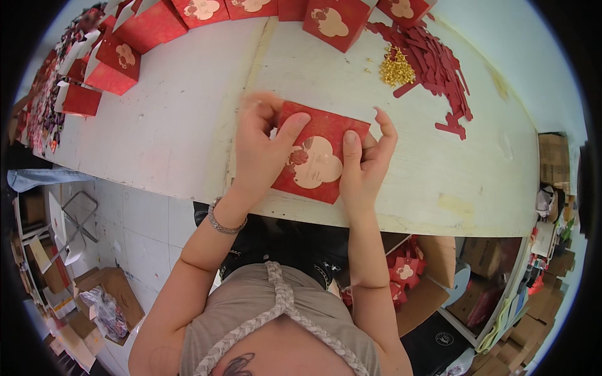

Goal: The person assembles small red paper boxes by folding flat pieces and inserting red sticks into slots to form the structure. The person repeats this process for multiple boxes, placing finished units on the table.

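A red gift box with a pale flower-shaped panel on its face is held between my hands over the near edge of the white table. My left hand grips its left side, the thumb on the front and the other fingers behind, partly smeared by motion. On the right side, my right hand presses its thumb to the front face, with some fingers behind the box and one raised and bent. Whatever lies behind the box is hidden.
Beyond my right hand lie dark red strips and a pile of small gold fasteners. Red boxes line the far edge, and others stand at the left. Under the table, a carton holds several red boxes.
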The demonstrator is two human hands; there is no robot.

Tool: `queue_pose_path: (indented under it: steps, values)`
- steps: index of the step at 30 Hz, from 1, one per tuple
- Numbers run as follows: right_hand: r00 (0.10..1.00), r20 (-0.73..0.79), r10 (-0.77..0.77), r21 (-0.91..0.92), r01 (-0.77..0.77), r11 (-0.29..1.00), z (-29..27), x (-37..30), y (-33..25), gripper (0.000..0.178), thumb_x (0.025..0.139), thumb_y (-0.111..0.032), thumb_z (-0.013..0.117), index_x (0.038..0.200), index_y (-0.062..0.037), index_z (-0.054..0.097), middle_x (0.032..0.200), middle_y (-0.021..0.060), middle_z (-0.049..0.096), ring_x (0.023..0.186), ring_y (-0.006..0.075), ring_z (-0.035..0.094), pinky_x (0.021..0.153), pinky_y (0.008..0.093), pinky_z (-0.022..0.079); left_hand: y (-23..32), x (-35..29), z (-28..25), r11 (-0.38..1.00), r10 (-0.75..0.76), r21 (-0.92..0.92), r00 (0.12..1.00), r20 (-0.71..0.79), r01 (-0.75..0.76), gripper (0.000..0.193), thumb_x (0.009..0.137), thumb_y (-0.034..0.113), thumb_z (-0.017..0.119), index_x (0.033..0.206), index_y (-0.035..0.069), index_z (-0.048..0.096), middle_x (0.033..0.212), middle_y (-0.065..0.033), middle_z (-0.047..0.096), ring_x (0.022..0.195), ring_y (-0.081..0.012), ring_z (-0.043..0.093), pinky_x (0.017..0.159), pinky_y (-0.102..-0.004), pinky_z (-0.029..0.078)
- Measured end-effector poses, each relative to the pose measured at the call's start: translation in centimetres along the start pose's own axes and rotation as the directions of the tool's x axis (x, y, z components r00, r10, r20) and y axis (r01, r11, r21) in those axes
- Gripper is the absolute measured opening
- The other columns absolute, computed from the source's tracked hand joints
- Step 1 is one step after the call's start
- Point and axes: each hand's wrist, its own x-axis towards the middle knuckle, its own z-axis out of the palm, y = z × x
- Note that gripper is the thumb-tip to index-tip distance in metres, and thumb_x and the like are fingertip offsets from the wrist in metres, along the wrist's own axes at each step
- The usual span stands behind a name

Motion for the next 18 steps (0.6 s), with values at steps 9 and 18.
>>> queue_pose_path:
  steps: [9,18]
  values:
    - [0.991,0.08,0.105,0.141,-0.115,0.983,-0.5,0.7,0.6,0.023,0.088,0.003,0.049,0.11,0.0009,0.055,0.092,0.0051,0.062,0.082,0.0069,0.054,0.072,0.02,0.044,0.7,1.4,-1.2,0.997,-0.052,0.067,0.935,0.351,0.031,0.019,0.092,0.008,0.054,0.109,0.002,0.055,0.084,0.0003,0.059,0.073,-0.0045,0.051,0.067,-0.0215,0.045]
    - [0.997,0.039,-0.067,0.06,0.065,0.996,-0.7,-0.1,1.3,0.021,0.082,0.009,0.046,0.084,0.0,0.065,0.099,0.0115,0.067,0.078,0.0089,0.056,0.068,0.0204,0.043,-0.9,1.2,-1.9,0.997,0.04,0.041,0.939,0.341,-0.058,0.008,0.089,0.009,0.058,0.091,0.002,0.062,0.079,0.0005,0.058,0.072,-0.0046,0.049,0.063,-0.0196,0.041]
